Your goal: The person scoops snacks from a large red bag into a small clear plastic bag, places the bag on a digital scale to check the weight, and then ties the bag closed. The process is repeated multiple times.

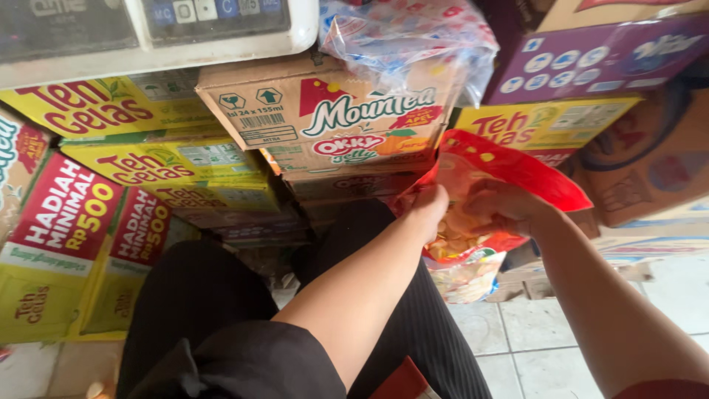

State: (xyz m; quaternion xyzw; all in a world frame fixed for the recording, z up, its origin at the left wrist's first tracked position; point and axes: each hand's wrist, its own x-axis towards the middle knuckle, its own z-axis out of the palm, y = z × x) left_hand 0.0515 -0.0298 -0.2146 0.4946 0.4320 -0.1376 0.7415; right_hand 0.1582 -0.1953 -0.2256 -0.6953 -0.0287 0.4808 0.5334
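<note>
A red plastic snack bag (509, 166), open at the top, hangs in front of me above my lap. My left hand (430, 207) pinches the bag's left edge. My right hand (509, 209) is pushed into the opening among pale yellow chips (452, 238), fingers curled; I cannot tell whether they hold any. The bag's lower part (465, 275) is clear plastic with more chips showing. My legs in black trousers (207, 295) are below.
Stacked cardboard cartons fill the view: yellow ones (148, 159) on the left, a brown one (325, 111) in the middle, a purple one (598, 55) at the upper right. A white scale (155, 37) sits on top. A crumpled plastic bag (413, 37) lies on the cartons. The floor is pale tile (532, 340).
</note>
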